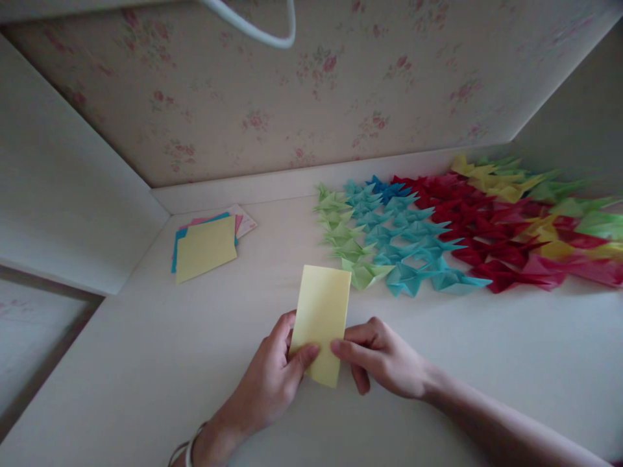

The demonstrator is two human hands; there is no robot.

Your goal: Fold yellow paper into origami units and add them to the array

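Note:
A pale yellow sheet of paper (322,308), folded into an upright rectangle, is held above the white desk between both hands. My left hand (272,376) grips its left side, the thumb lying across the front and the fingers behind. On the right edge, my right hand (384,357) pinches the paper between thumb and index finger, its other fingers curled below. The back of the paper is out of sight.
Rows of folded paper cranes in light green (348,240), turquoise (403,227), red (467,214) and yellow (491,178) cover the desk's back right. A stack of coloured paper sheets (207,250) lies at back left. A white cable (263,32) hangs above.

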